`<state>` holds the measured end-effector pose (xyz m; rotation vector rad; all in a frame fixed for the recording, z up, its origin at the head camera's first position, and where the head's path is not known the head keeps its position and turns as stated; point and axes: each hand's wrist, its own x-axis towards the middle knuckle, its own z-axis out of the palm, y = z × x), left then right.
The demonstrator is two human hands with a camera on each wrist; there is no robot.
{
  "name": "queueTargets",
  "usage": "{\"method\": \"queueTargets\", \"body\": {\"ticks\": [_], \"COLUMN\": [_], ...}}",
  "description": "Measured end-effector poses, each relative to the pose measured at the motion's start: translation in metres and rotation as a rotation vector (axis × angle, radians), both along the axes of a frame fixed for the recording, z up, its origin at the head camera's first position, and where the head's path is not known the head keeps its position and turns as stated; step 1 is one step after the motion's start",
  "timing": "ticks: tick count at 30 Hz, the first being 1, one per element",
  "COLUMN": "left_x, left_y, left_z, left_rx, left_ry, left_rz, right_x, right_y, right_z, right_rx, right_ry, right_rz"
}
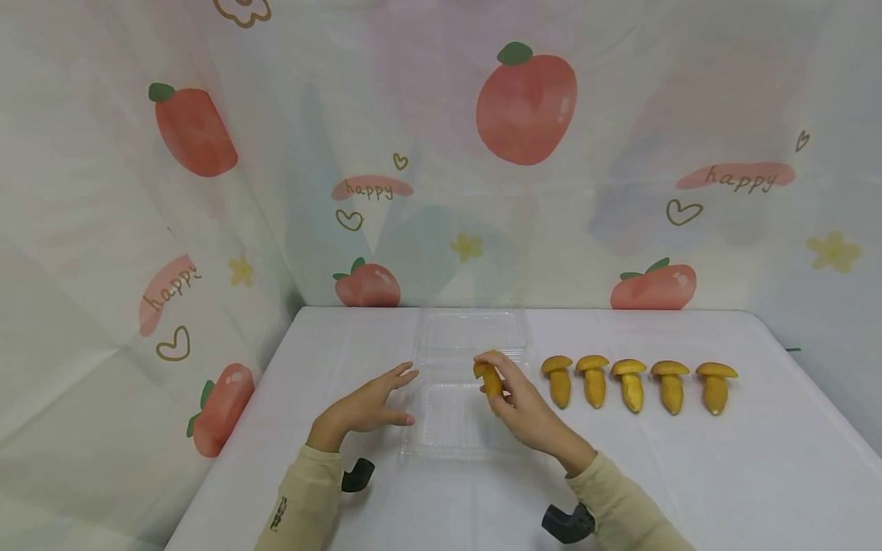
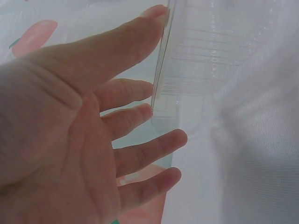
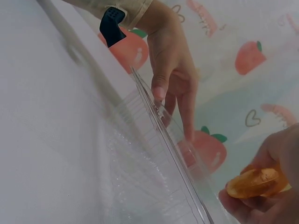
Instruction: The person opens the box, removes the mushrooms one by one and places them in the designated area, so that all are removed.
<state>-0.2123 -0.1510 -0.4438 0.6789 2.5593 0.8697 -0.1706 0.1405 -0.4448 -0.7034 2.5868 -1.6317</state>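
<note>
A clear plastic clamshell container (image 1: 444, 421) lies opened out on the table, its lid (image 1: 468, 333) towards the back. My right hand (image 1: 529, 413) pinches a yellow-brown mushroom (image 1: 490, 379) between thumb and fingers, above the right part of the container. In the right wrist view the cap of that mushroom (image 3: 252, 183) shows at the fingertips. At the container's left edge is my left hand (image 1: 364, 407), fingers spread and fairly straight. Its thumb (image 2: 152, 18) appears to touch the rim in the left wrist view.
Right of the container several more mushrooms (image 1: 631, 385) stand out in a row, caps towards the back. A white cloth covers the table (image 1: 779, 459). Printed fabric (image 1: 441, 130) hangs behind and at the left. Dark wrist-worn pieces (image 1: 569, 523) sit below both sleeves.
</note>
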Motion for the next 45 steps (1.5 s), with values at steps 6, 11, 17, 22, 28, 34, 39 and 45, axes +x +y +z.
{"method": "queueTargets", "body": {"ticks": [6,11,17,22,28,34,39,45], "left_x": [0.002,0.003,0.0,0.001,0.001,0.001,0.001,0.0], "left_y": [-0.001,-0.002,-0.003,-0.003,-0.002,-0.002,-0.002,-0.003], "left_z": [0.002,0.002,0.001,0.001,0.0,-0.001,-0.001,-0.001], "left_rx": [0.003,0.014,0.027,0.025,0.026,0.028,0.027,0.02], "left_ry": [0.004,0.005,0.003,0.003,0.003,0.006,0.004,0.01], "left_rz": [-0.007,-0.021,-0.021,-0.02,-0.023,-0.025,-0.031,-0.041], "right_x": [0.004,0.007,0.013,0.017,0.02,0.024,0.024,0.024], "right_y": [0.008,0.019,0.038,0.053,0.069,0.083,0.095,0.108], "right_z": [0.001,0.001,0.005,0.009,0.013,0.018,0.02,0.021], "right_rx": [0.036,0.054,0.051,0.048,0.107,0.186,0.182,0.222], "right_ry": [-0.031,0.039,0.024,0.062,0.12,0.177,0.213,0.229], "right_rz": [0.011,-0.005,-0.025,-0.028,-0.088,-0.154,-0.164,-0.207]}}
